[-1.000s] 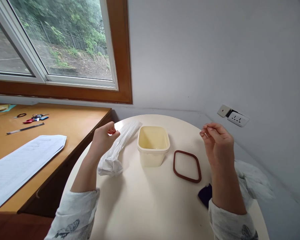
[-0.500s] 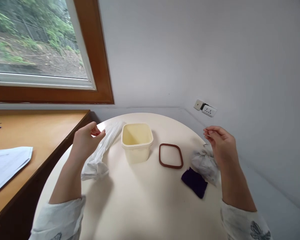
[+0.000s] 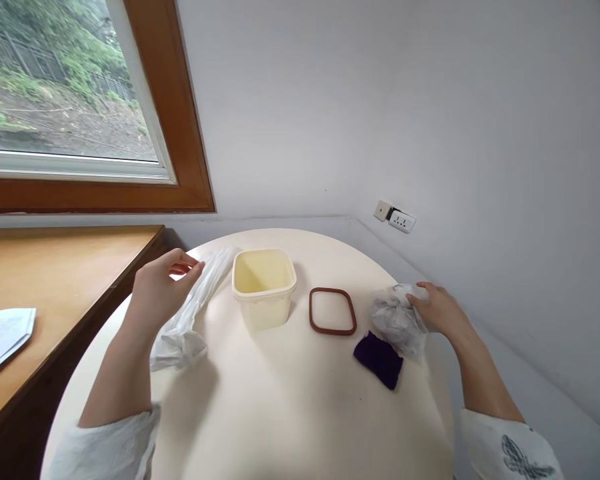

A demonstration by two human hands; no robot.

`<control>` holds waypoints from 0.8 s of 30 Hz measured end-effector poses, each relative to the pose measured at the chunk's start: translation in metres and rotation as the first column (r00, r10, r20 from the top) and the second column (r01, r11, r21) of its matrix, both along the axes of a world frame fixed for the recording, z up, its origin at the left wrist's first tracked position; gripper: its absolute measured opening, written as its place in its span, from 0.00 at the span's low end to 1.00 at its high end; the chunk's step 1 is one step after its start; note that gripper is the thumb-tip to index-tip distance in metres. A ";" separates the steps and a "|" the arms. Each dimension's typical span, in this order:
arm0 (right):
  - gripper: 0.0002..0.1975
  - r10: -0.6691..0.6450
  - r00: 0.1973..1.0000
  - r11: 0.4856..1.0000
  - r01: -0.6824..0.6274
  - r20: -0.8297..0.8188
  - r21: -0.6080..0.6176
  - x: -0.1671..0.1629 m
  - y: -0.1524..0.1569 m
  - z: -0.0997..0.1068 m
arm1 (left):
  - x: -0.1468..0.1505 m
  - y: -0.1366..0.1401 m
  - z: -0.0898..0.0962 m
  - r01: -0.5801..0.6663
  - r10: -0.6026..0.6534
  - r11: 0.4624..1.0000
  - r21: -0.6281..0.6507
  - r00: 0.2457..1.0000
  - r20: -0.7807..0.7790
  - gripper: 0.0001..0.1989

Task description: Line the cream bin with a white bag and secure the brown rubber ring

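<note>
My left hand [image 3: 160, 283] hovers over the left side of the table, thumb and fingertips drawn together, nothing visible between them. Below it a long white plastic bag [image 3: 193, 313] stretches across the tabletop. On the right, my right hand [image 3: 437, 308] has its thumb and fingers closed on the edge of a crumpled whitish plastic bag [image 3: 395, 320], which rests on the table. A folded dark purple cloth [image 3: 379, 360] lies just in front of that bag. Between the hands stand an open cream square tub [image 3: 265, 310] and, flat beside it, a brown rounded-square ring [image 3: 354, 310].
All of this is on a round cream table [image 3: 280, 413]. A wooden desk [image 3: 80, 260] with paper sheets [image 3: 7, 333] adjoins at the left. Walls close in behind and on the right, with a socket [image 3: 401, 221] low down. A window [image 3: 65, 87] is at upper left.
My right hand has come down from above the crumpled bag and closed on its edge. My left hand stays raised, its fingertips nearer together. The view has shifted slightly right.
</note>
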State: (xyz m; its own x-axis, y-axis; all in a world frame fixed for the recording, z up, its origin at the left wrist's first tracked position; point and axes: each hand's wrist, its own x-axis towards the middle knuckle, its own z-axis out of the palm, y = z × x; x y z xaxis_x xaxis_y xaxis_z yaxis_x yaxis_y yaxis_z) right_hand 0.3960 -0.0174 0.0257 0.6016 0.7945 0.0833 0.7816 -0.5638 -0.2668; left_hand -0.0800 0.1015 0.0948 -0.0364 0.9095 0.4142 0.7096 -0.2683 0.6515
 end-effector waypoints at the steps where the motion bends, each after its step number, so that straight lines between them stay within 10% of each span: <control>1: 0.30 -0.027 1.000 0.999 0.026 -0.008 -0.021 0.000 0.000 -0.002 | 0.001 -0.001 0.001 0.010 -0.010 1.000 -0.006 1.000 0.000 0.07; 17: 0.41 0.042 0.964 0.991 -0.073 -0.264 -0.109 -0.003 0.007 -0.013 | 0.021 -0.009 -0.008 0.447 -0.474 0.879 -0.166 0.857 -0.202 0.24; 24: 0.18 0.164 0.973 0.984 -0.172 -0.160 -0.038 -0.008 0.006 -0.011 | 0.022 -0.008 -0.010 0.455 -0.484 0.873 -0.173 0.849 -0.211 0.22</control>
State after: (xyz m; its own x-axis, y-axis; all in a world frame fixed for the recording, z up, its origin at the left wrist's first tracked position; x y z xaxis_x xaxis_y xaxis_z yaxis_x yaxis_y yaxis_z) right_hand 0.3882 -0.0119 0.0147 0.4611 0.8862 -0.0441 0.8176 -0.4437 -0.3669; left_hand -0.0575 0.0932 0.0850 0.4941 0.8331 0.2486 0.6550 -0.5447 0.5236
